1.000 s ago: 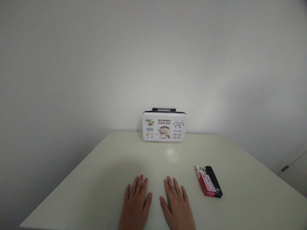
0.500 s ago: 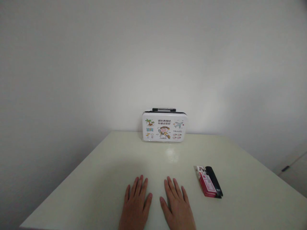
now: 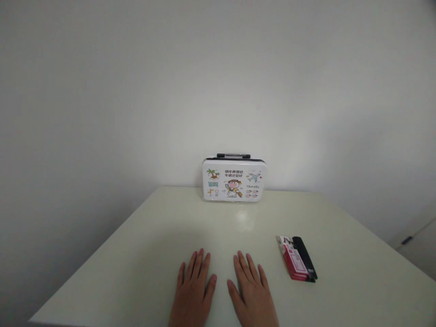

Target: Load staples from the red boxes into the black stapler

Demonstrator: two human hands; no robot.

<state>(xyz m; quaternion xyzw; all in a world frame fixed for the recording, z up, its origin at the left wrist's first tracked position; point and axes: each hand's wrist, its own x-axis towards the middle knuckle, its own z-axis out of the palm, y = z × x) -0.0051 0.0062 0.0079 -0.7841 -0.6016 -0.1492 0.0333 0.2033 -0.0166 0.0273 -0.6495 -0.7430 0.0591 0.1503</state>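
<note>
My left hand [image 3: 193, 290] and my right hand [image 3: 251, 290] lie flat, palms down, side by side on a pale table [image 3: 143, 254] near its front edge. Both hold nothing and their fingers are slightly spread. To the right of my right hand lies a small red and white box [image 3: 293, 262] with a black object [image 3: 305, 263] alongside it, apart from my fingers. At the far edge of the table a white case [image 3: 233, 179] with cartoon travel pictures and a black handle stands upright against the wall.
A plain white wall rises behind the table. The table's left edge runs diagonally from the far corner to the lower left. At the far right a pale cabinet or door with a dark handle [image 3: 406, 239] shows.
</note>
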